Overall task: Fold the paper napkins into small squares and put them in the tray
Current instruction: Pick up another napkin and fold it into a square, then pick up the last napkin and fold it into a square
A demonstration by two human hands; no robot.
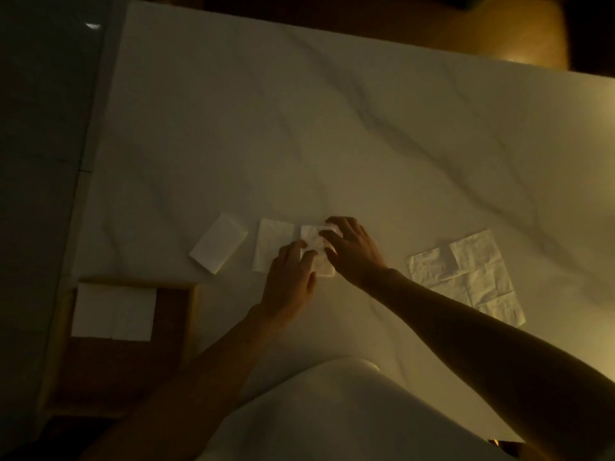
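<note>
A partly folded white napkin [312,239] lies on the white marble table [299,128] in dim light. My left hand [289,281] presses its near left part and my right hand [352,251] bends its far right corner over. A flat napkin [271,241] lies just left of it, partly under my left hand. Further left rests a folded rectangle [218,242]. Unfolded creased napkins [476,274] lie to the right. The wooden tray [173,314] at the lower left holds folded white squares [113,312].
The table's left edge [96,181] drops to a dark floor. A yellowish rounded object [499,28] stands beyond the far edge. My white garment [332,410] fills the bottom middle.
</note>
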